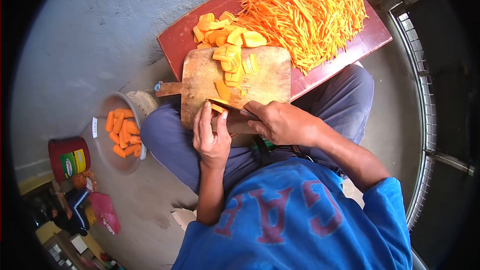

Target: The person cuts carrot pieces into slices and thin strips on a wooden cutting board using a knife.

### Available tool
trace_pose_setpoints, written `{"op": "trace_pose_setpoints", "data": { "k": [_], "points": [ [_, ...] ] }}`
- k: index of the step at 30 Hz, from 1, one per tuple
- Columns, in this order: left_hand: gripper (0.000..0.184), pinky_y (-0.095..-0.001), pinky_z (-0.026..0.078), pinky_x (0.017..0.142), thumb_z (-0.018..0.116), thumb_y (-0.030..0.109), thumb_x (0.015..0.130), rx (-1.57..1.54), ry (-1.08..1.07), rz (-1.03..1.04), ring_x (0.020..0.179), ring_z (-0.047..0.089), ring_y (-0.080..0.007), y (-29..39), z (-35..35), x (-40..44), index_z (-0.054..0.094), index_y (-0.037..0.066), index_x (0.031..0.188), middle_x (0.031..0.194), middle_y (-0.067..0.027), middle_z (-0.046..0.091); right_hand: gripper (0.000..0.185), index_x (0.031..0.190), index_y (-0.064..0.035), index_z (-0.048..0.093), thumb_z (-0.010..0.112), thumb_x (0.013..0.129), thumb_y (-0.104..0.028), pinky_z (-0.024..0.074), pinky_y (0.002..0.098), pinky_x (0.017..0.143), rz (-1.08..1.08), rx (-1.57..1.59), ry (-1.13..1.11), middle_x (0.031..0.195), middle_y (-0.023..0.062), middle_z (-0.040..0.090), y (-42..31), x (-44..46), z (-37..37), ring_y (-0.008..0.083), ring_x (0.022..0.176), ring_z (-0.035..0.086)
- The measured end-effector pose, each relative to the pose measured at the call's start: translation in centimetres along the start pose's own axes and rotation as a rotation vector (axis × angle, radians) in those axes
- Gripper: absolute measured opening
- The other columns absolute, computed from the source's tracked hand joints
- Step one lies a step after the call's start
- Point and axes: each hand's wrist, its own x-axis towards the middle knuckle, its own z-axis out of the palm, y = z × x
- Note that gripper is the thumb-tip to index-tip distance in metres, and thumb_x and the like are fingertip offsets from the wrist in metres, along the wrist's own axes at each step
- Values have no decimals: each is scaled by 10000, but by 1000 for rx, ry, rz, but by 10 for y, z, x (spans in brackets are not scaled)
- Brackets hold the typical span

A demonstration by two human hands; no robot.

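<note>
My left hand (212,137) pinches a piece of carrot (218,108) at the near left edge of a wooden cutting board (267,77). My right hand (285,122) is closed around the handle of a knife (231,105), its blade lying against that carrot piece. The board rests across my lap and the edge of a red table, with its handle pointing left. Carrot slices (230,60) lie on the board in a loose row, and one slice (222,90) sits just beyond the blade. My fingers partly hide the held piece.
On the red table (175,42) stand a large heap of carrot strips (310,17) and a pile of carrot slabs (215,30). To my left, a basin (107,155) holds several peeled carrots (122,132). Beyond it is a red bucket (56,160). A metal grille (425,95) runs along the right.
</note>
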Motion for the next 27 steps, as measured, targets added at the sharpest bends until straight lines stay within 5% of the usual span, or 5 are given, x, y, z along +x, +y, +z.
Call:
{"op": "trace_pose_setpoints", "data": {
  "k": [9,13,21,24,27],
  "points": [
    [425,-368,672,896,844,-26,1027,-159,17,-122,1016,815,-256,-4,-1,-5,703,-61,1427,1188,-176,794,462,1488,38,597,693,1099,-193,609,624,893,50,23,49,1093,369,752,-45,-36,-29,561,1040,748],
    [410,-454,669,892,885,2,981,-155,13,-117,1024,796,-387,-5,3,-5,709,-37,1349,1206,-214,777,436,1466,33,595,697,1112,-200,599,612,868,88,26,19,1077,350,756,-47,-42,-32,555,1025,746],
    [392,-470,658,915,887,19,986,-122,24,-69,1060,793,-408,-1,0,1,721,-33,1337,1206,-218,783,418,1430,31,588,698,1108,-211,602,631,841,102,45,6,1029,358,754,-52,-40,-34,563,986,745],
    [391,-468,659,918,889,22,986,-101,32,-58,1070,795,-409,-3,1,-1,721,-33,1334,1209,-218,787,419,1453,32,607,723,1109,-177,603,556,844,155,0,-46,1099,304,785,-56,-38,-38,517,1019,769],
    [394,-466,660,915,893,25,983,-92,42,-24,1073,795,-410,-2,0,3,721,-32,1333,1207,-218,789,413,1407,40,593,708,1104,-216,601,612,807,131,5,-30,991,348,756,-55,-37,-38,555,937,747]
  ]
}}
